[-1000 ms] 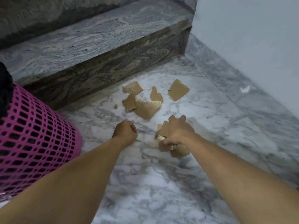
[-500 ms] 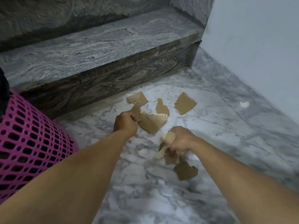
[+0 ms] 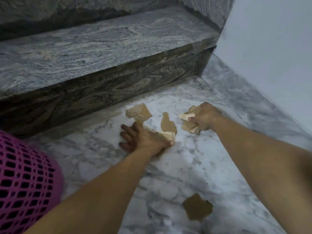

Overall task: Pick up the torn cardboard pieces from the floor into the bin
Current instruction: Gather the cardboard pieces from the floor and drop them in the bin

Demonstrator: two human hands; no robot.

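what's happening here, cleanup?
Yes. A person is gathering torn cardboard off the marble floor. The right hand grips a bunch of pieces; the left hand presses flat on another piece. One loose piece lies nearer the person. The pink bin stands at the left.

Both forearms are bare, with no sleeves, down to the left hand (image 3: 143, 137) and right hand (image 3: 205, 118).

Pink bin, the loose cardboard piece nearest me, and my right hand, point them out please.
Pink bin (image 3: 25, 179), head view, on its mesh side wall.
Loose cardboard piece (image 3: 197, 209), head view, on its flat middle.
Right hand (image 3: 205, 118), head view, on its back; it grips cardboard scraps.
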